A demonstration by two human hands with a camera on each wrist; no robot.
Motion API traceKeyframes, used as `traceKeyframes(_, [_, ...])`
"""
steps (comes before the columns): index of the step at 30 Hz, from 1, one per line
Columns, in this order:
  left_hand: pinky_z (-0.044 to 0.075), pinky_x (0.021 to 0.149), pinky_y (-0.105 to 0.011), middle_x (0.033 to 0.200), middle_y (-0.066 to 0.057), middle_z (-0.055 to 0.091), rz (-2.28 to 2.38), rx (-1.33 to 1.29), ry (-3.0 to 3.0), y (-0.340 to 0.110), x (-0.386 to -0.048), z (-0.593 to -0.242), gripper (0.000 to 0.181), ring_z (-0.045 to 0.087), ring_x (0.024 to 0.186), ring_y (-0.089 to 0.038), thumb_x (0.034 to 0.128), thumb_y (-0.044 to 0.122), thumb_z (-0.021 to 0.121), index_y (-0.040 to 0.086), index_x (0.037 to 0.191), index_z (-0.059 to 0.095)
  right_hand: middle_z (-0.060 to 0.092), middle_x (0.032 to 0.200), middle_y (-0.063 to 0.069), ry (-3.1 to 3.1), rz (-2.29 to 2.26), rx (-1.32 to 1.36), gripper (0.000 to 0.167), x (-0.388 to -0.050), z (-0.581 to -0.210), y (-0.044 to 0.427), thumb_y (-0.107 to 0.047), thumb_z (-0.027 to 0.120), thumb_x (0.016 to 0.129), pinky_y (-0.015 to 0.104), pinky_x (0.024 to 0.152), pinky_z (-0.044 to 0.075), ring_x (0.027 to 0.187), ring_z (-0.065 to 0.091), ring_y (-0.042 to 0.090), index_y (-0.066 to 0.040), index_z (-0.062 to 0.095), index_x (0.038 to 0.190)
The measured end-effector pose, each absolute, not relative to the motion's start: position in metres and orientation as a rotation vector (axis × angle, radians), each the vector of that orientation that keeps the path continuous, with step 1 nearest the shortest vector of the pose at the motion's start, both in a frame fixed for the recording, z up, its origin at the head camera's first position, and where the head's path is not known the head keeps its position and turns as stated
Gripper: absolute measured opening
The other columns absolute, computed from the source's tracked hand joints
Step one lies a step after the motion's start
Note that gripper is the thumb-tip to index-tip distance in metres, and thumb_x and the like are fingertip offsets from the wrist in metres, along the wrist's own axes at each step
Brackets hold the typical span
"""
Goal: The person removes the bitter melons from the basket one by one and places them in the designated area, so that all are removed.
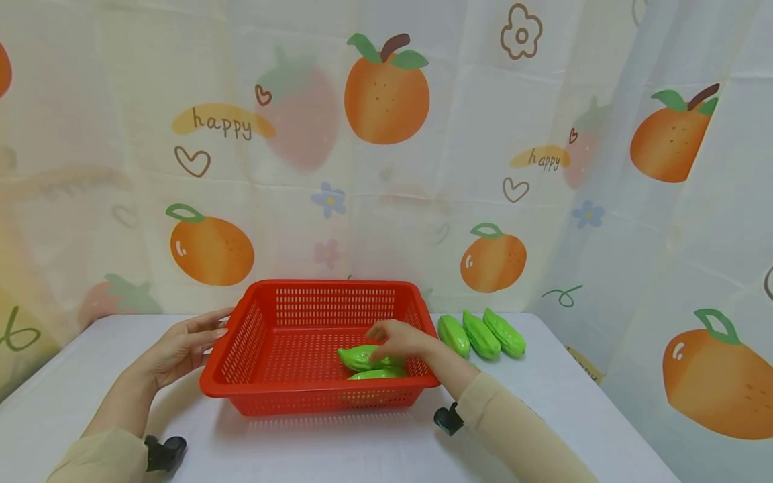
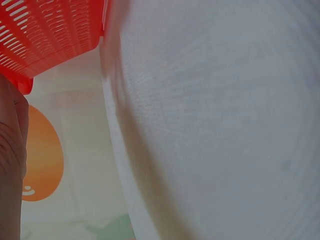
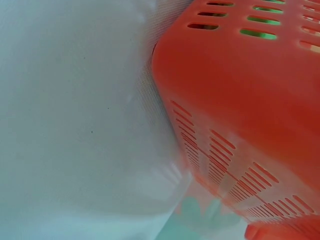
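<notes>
A red plastic basket (image 1: pixel 326 387) with slotted walls stands on the white table. Inside it, toward the right, lie two glossy green bitter melons, the upper bitter melon (image 1: pixel 356 357) and a lower bitter melon (image 1: pixel 379 373) by the front wall. My right hand (image 1: pixel 400 339) reaches over the basket's right side, its fingers curled down onto the upper one; the fingertips are partly hidden. At the basket's left side is my left hand (image 1: pixel 181 349), fingers extended and fingertips at the rim. The right wrist view shows only the basket's outside (image 3: pixel 240 90).
Right of the basket, three more bitter melons (image 1: pixel 481 334) lie side by side on the white tabletop (image 1: pixel 338 449). A fruit-printed curtain (image 1: pixel 386 188) hangs behind the table and along the right side.
</notes>
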State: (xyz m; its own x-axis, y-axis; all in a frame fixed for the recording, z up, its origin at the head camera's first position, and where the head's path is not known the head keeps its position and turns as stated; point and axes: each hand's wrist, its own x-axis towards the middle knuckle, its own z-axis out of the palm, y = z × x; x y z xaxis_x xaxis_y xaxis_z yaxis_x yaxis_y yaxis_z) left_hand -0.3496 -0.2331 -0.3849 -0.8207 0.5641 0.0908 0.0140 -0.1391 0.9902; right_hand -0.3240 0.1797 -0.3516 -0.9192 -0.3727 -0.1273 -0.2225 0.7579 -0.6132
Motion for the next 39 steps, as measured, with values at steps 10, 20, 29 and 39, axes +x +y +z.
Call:
traceKeyframes(10, [0.061,0.085,-0.03,0.115,0.009,0.069,2.027,0.642,1.751,-0.2327,-0.3482,-0.384,0.041,0.072,0.099,-0.01,0.104,0.007,0.042,0.032,0.131,0.06,0.066,0.12,0.015,2.728,-0.796,-0.458,0.036,-0.3217,-0.3513,0.1773,-0.012,0.074,0.084,0.044,0.098,0.05,0.11,0.06,0.026,-0.009,0.065,0.119])
traceKeyframes(20, [0.061,0.086,-0.031,0.116,0.009,0.069,2.018,0.617,1.775,-0.2324,-0.3464,-0.3821,0.04,0.071,0.101,-0.011,0.1041,0.009,0.043,0.033,0.131,0.059,0.067,0.12,0.013,2.759,-0.715,-0.505,0.034,-0.3209,-0.3514,0.1767,-0.013,0.073,0.086,0.044,0.1,0.049,0.113,0.06,0.027,-0.01,0.065,0.118])
traceKeyframes(29, [0.061,0.086,-0.031,0.116,0.01,0.07,2.016,0.614,1.784,-0.2331,-0.3482,-0.3835,0.04,0.071,0.101,-0.011,0.1041,0.009,0.043,0.033,0.132,0.059,0.066,0.121,0.011,2.773,-0.689,-0.537,0.033,-0.3207,-0.3555,0.1767,-0.014,0.072,0.088,0.043,0.102,0.049,0.113,0.059,0.024,-0.009,0.063,0.12])
traceKeyframes(39, [0.061,0.086,-0.031,0.116,0.01,0.07,2.016,0.6,1.791,-0.233,-0.348,-0.3834,0.04,0.071,0.101,-0.01,0.104,0.01,0.043,0.034,0.131,0.059,0.064,0.116,0.006,2.813,-0.703,-0.566,0.033,-0.3176,-0.3522,0.1764,-0.019,0.068,0.092,0.038,0.095,0.049,0.102,0.055,0.018,-0.009,0.059,0.122])
